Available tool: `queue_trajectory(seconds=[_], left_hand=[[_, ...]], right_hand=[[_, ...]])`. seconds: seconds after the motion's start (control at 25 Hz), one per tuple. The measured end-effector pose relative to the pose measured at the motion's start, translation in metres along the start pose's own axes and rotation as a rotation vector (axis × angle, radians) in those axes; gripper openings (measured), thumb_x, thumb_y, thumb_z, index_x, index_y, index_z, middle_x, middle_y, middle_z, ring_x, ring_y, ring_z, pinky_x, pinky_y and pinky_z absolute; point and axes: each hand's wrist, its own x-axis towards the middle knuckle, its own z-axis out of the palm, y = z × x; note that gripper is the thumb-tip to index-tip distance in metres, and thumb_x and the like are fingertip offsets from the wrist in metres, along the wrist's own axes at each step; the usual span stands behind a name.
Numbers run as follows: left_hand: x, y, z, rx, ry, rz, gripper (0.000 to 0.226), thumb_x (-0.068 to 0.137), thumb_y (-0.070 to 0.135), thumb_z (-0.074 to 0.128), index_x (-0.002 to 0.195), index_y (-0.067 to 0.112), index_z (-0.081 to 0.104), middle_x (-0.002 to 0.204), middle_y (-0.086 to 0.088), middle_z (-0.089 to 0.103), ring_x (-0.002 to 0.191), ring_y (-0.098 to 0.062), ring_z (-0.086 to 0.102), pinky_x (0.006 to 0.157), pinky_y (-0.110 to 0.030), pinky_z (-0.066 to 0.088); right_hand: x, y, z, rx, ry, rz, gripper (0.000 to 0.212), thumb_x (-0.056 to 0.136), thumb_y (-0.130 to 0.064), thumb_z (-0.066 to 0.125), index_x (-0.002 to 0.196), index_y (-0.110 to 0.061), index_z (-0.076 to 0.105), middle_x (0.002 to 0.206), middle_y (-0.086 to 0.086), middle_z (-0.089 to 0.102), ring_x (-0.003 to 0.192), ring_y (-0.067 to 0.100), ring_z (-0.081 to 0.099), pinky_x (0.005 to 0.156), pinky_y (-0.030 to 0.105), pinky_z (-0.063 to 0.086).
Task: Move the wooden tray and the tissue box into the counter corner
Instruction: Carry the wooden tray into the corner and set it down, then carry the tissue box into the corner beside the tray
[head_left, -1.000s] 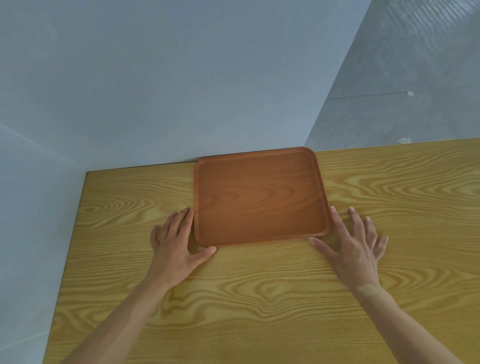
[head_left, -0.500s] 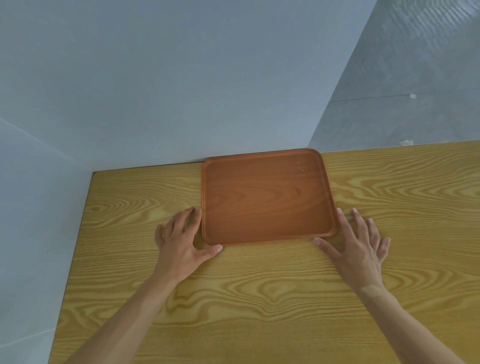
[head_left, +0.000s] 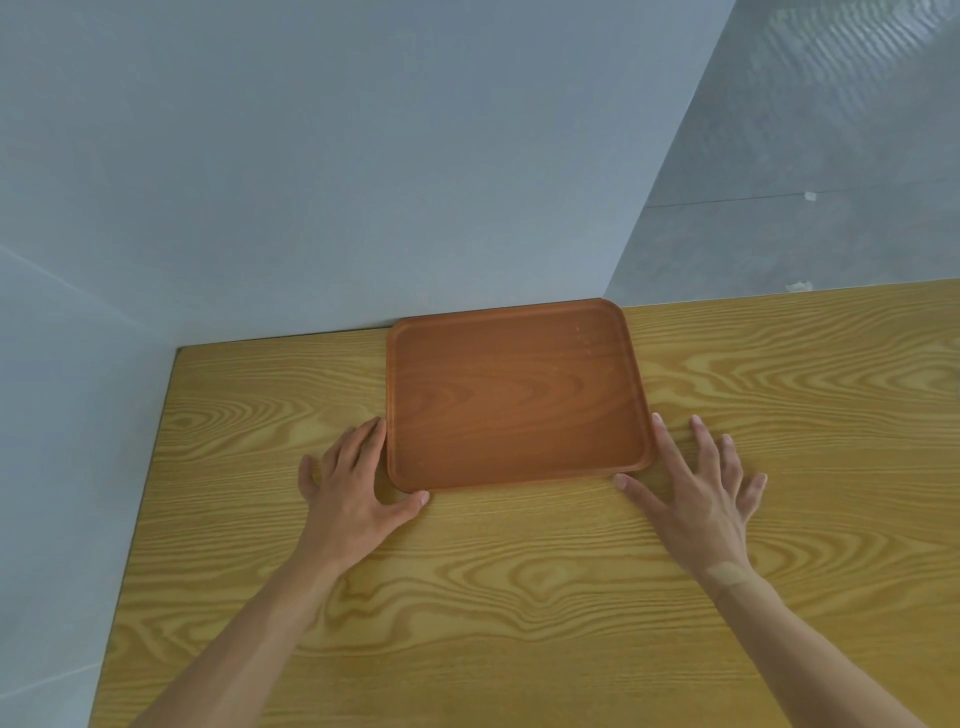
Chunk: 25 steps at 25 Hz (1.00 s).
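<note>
A reddish-brown wooden tray (head_left: 514, 395) lies flat on the light wood counter (head_left: 519, 597), its far edge against the grey back wall. My left hand (head_left: 353, 488) rests flat at the tray's near-left corner, fingers along its left side and thumb under the near edge. At the near-right corner my right hand (head_left: 696, 488) is spread flat on the counter, index finger along the tray's right side. Neither hand grips anything. No tissue box is in view.
The grey back wall (head_left: 363, 182) meets a side wall (head_left: 62, 441) at the counter's far-left corner. A stretch of bare counter lies between the tray and that corner. Grey floor (head_left: 831, 182) shows beyond the counter at the upper right.
The tray and both hands keep the same pose relative to each other. The view has shifted slightly, so everything sits a little differently in the frame.
</note>
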Motion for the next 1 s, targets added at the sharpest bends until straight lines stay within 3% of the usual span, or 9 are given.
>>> queue_trajectory(seconds=[0.28,0.48,0.56,0.68,0.84,1.0], left_hand=[[0.001,-0.001,-0.005,0.03,-0.038,0.003,0.11,0.068,0.089,0.037,0.156,0.028,0.014,0.161,0.009,0.019,0.148,-0.019,0.014,0.115,-0.061,0.001],[0.004,0.009,-0.018,0.111,-0.176,-0.037,0.109,0.073,0.083,0.047,0.156,0.025,0.009,0.164,0.006,0.012,0.148,-0.02,0.014,0.115,-0.063,0.005],[0.011,0.016,-0.034,0.155,-0.275,-0.062,0.104,0.073,0.079,0.052,0.155,0.025,0.016,0.162,0.002,0.018,0.145,-0.024,0.025,0.113,-0.065,0.008],[0.026,0.034,-0.068,0.151,-0.356,-0.073,0.084,0.074,0.076,0.052,0.146,0.036,0.036,0.15,-0.005,0.042,0.133,-0.027,0.043,0.11,-0.059,0.024],[0.028,0.074,-0.098,0.174,-0.281,0.211,0.076,0.085,0.074,0.042,0.146,0.028,0.042,0.15,-0.001,0.045,0.134,-0.021,0.045,0.108,-0.045,0.038],[0.005,0.13,-0.113,0.159,-0.33,0.521,0.071,0.088,0.073,0.041,0.143,0.028,0.046,0.152,0.005,0.042,0.141,-0.015,0.034,0.115,-0.04,0.028]], right_hand=[[0.002,0.0,0.0,-0.036,-0.04,0.023,0.084,0.079,-0.086,0.036,0.151,-0.058,0.004,0.168,-0.002,-0.002,0.152,0.027,-0.011,0.114,0.067,-0.008],[0.004,-0.007,-0.022,-0.174,-0.179,0.03,0.087,0.081,-0.083,0.036,0.155,-0.047,0.007,0.168,0.001,0.0,0.152,0.032,0.0,0.118,0.062,0.013],[0.0,-0.015,-0.039,-0.226,-0.26,0.04,0.082,0.087,-0.078,0.04,0.156,-0.04,0.017,0.168,0.002,0.009,0.151,0.031,0.011,0.117,0.057,0.023],[-0.009,-0.032,-0.067,-0.279,-0.255,-0.022,0.068,0.092,-0.071,0.039,0.15,-0.035,0.036,0.16,-0.002,0.035,0.143,0.026,0.033,0.11,0.049,0.034],[-0.034,-0.04,-0.109,-0.288,-0.127,-0.21,0.054,0.096,-0.065,0.038,0.141,-0.036,0.049,0.15,-0.009,0.047,0.14,0.019,0.038,0.111,0.043,0.034],[-0.073,-0.008,-0.149,-0.268,-0.067,-0.272,0.051,0.097,-0.064,0.036,0.14,-0.04,0.05,0.159,-0.008,0.037,0.149,0.016,0.023,0.12,0.042,0.019]])
